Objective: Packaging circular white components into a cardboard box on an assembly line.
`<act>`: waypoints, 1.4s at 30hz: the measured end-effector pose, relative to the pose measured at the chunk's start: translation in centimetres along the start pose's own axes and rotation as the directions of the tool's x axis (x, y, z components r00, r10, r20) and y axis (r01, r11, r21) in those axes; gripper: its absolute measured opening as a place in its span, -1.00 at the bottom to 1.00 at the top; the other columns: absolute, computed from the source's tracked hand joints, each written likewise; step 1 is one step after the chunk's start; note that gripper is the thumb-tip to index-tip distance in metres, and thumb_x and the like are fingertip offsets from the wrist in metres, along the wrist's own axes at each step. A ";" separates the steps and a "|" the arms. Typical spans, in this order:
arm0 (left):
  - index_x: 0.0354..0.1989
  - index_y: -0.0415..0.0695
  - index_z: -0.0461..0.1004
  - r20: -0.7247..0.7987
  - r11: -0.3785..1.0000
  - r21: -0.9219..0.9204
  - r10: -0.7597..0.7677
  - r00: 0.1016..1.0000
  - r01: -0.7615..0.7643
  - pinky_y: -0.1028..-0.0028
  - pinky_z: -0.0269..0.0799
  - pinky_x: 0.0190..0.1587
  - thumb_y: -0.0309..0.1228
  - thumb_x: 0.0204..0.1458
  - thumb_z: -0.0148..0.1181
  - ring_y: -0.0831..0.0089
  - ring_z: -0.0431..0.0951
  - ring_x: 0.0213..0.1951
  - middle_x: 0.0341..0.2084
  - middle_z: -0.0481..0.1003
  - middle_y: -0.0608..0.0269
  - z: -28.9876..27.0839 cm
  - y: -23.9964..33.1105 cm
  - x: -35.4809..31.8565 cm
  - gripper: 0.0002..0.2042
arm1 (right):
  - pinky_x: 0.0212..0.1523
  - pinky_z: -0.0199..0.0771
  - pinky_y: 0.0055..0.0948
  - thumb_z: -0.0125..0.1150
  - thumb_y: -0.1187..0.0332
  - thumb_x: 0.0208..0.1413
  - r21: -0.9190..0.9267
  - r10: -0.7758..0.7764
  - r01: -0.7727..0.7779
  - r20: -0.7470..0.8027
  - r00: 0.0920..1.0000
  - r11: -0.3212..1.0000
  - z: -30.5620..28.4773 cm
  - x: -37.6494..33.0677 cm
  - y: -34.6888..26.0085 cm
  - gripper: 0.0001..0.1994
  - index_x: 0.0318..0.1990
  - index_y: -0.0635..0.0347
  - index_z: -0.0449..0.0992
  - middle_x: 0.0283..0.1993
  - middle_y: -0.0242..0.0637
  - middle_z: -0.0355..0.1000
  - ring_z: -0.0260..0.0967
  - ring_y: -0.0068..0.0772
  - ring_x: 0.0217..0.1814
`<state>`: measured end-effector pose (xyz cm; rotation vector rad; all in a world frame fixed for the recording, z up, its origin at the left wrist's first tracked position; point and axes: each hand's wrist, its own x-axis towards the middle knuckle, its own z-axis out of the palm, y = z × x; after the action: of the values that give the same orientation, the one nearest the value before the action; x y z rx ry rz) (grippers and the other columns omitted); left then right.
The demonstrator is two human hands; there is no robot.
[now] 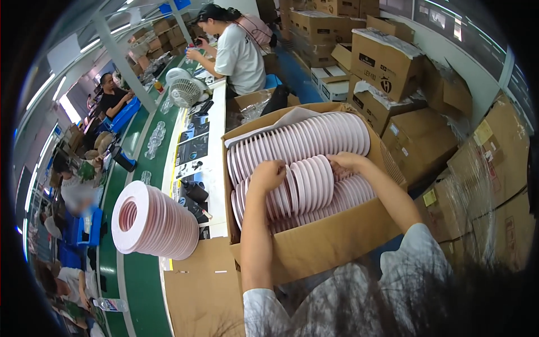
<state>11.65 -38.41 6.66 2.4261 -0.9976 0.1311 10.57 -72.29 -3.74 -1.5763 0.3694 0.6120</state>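
Note:
An open cardboard box in front of me holds rows of thin, pale pinkish-white rings standing on edge. My left hand has its fingers curled over rings in the nearer row. At the other end of a raised bundle of rings, my right hand presses with bent fingers. The bundle lies between both hands, slightly above the rings under it. Fingertips of both hands are partly hidden. Left of the box, a tilted stack of similar rings shows a round central hole.
A green conveyor belt runs along the left, with clear plastic pieces on it. A white fan and dark small parts stand beside it. Stacked cartons crowd the right. A co-worker in white works further up the line.

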 end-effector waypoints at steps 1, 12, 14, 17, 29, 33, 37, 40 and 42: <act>-0.33 -0.16 0.60 -0.011 0.999 0.006 -0.037 0.999 0.038 0.18 0.48 -0.21 -0.37 -0.07 0.15 -0.02 0.57 -0.36 -0.47 0.56 -0.07 0.0 -1.3 -1.3 -0.81 | -0.26 0.55 -0.21 0.03 0.09 0.21 0.008 0.016 -0.016 0.037 0.999 1.000 2.6 0.4 -0.5 -0.62 -0.30 0.32 0.50 -0.44 -0.21 0.48 0.43 -0.28 -0.45; -0.30 -0.20 0.60 -0.012 0.995 -0.018 -0.094 0.995 0.094 0.25 0.50 -0.24 -0.40 -0.08 0.18 0.01 0.58 -0.37 -0.47 0.55 -0.08 0.3 -1.1 -1.4 -0.80 | -0.38 0.43 -0.48 0.07 0.17 0.16 -0.012 -0.200 0.204 -0.259 0.945 0.979 5.2 -6.3 -6.1 -0.72 -0.31 0.23 0.50 -0.48 -0.36 0.43 0.35 -0.52 -0.48; -0.31 -0.21 0.59 -0.001 0.997 -0.027 -0.074 0.997 0.074 0.25 0.50 -0.24 -0.41 -0.08 0.18 0.01 0.58 -0.38 -0.47 0.55 -0.08 0.5 -0.9 -1.3 -0.81 | -0.33 0.50 -0.39 0.03 0.17 0.17 0.149 -0.395 0.439 -0.256 0.883 0.886 4.2 -7.2 -6.2 -0.70 -0.25 0.25 0.53 -0.39 -0.28 0.50 0.44 -0.46 -0.41; -0.32 -0.21 0.59 -0.037 0.999 -0.018 -0.027 0.999 0.026 0.24 0.49 -0.26 -0.40 -0.07 0.18 0.01 0.58 -0.40 -0.50 0.55 -0.08 0.7 -1.2 -1.5 -0.81 | -0.41 0.48 -0.49 0.03 0.24 0.17 0.218 -0.460 0.520 -0.272 0.845 0.826 3.6 -8.3 -6.2 -0.73 -0.27 0.28 0.52 -0.41 -0.24 0.51 0.47 -0.45 -0.43; -0.36 -0.22 0.57 -0.051 0.999 -0.040 -0.031 0.998 0.029 0.21 0.48 -0.28 -0.39 -0.03 0.16 -0.01 0.56 -0.41 -0.51 0.54 -0.08 0.5 -0.9 -1.8 -0.84 | -0.36 0.54 -0.44 0.07 0.10 0.17 0.366 -0.656 0.773 -0.409 0.634 0.518 2.6 -8.8 -6.4 -0.53 0.09 0.29 0.35 -0.28 -0.13 0.51 0.49 -0.35 -0.42; -0.37 -0.22 0.58 -0.056 0.999 -0.035 -0.022 0.998 0.020 0.21 0.48 -0.26 -0.38 -0.03 0.16 -0.01 0.57 -0.40 -0.49 0.55 -0.07 0.3 -0.9 -1.7 -0.83 | -0.46 0.49 -0.47 0.11 0.06 0.18 0.094 -0.537 0.635 -0.449 0.714 0.766 2.2 -9.3 -6.2 -0.55 -0.06 0.34 0.47 -0.38 -0.25 0.51 0.44 -0.43 -0.52; -0.38 -0.22 0.58 -0.060 0.999 -0.036 -0.028 0.998 0.026 0.20 0.48 -0.26 -0.38 -0.03 0.16 -0.01 0.57 -0.39 -0.49 0.55 -0.09 0.6 -1.4 -1.8 -0.83 | -0.22 0.46 -0.50 0.10 0.11 0.18 0.192 -0.684 0.844 -0.508 0.523 0.502 3.4 -10.2 -6.8 -0.56 -0.05 0.39 0.47 -0.39 -0.26 0.51 0.46 -0.44 -0.34; -0.37 -0.22 0.58 -0.061 0.998 -0.050 -0.043 0.997 0.040 0.20 0.48 -0.25 -0.37 -0.04 0.16 -0.01 0.57 -0.39 -0.49 0.55 -0.09 0.5 -1.1 -1.7 -0.82 | -0.16 0.44 -0.48 0.08 0.21 0.18 0.232 -0.739 0.889 -0.494 0.458 0.395 2.8 -10.6 -6.5 -0.61 -0.04 0.42 0.47 -0.42 -0.28 0.49 0.45 -0.43 -0.34; -0.40 -0.20 0.57 -0.057 0.997 -0.060 -0.054 0.997 0.050 0.16 0.47 -0.24 -0.38 -0.05 0.14 -0.03 0.56 -0.38 -0.49 0.55 -0.08 0.6 -0.9 -1.5 -0.84 | -0.12 0.39 -0.47 0.11 0.26 0.18 -0.040 -0.698 0.793 -0.501 0.511 0.608 1.8 -10.1 -6.0 -0.67 -0.08 0.41 0.48 -0.37 -0.24 0.49 0.43 -0.45 -0.28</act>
<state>11.08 -37.19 5.33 2.3787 -0.8994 0.1513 5.58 -71.15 6.97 -1.4914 0.0533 -0.5128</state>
